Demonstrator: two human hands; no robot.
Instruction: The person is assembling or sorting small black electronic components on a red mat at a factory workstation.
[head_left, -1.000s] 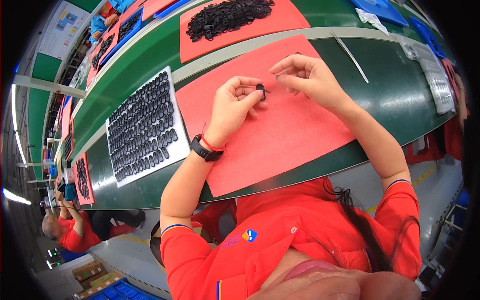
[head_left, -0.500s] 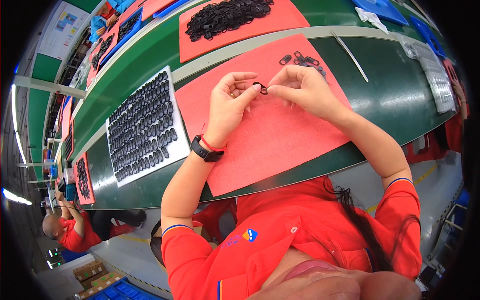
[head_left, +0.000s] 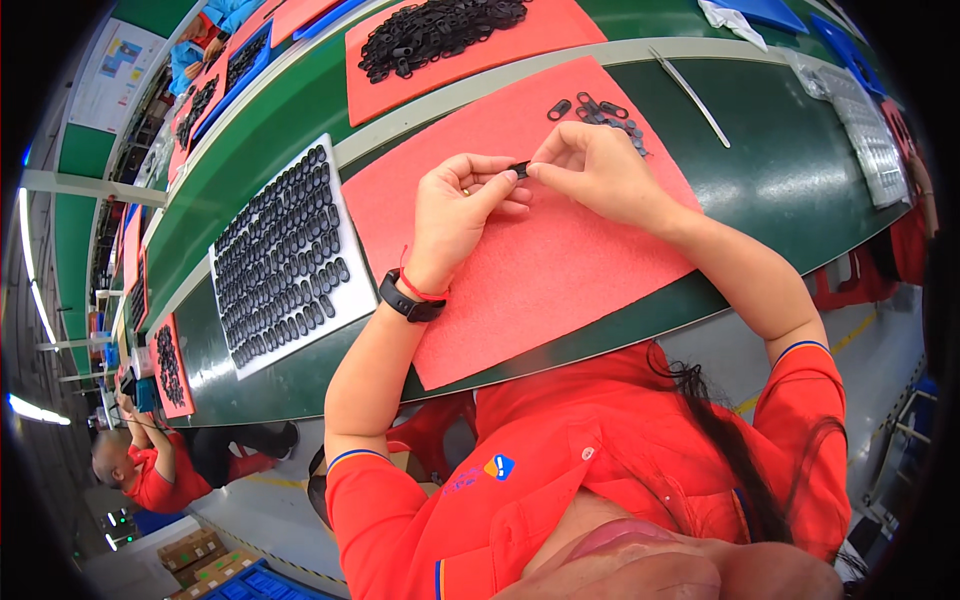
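**Small black part held above the mat**

On my feed, the left hand has thumb and fingertips closed on a small black part. The right hand brings thumb and forefinger close together at the part's right end; whether they grip it, I can't tell. Both hands sit over a red mat at the near edge of the counter.

By the mat's far right corner I see loose black oval pieces and small grey discs, just beyond the right hand. To the mat's left, a white board carries rows of black parts. To its right, tweezers lie on the counter; farther right is a clear plastic tray. Past a pale rail, a second red mat bears a heap of black pieces.
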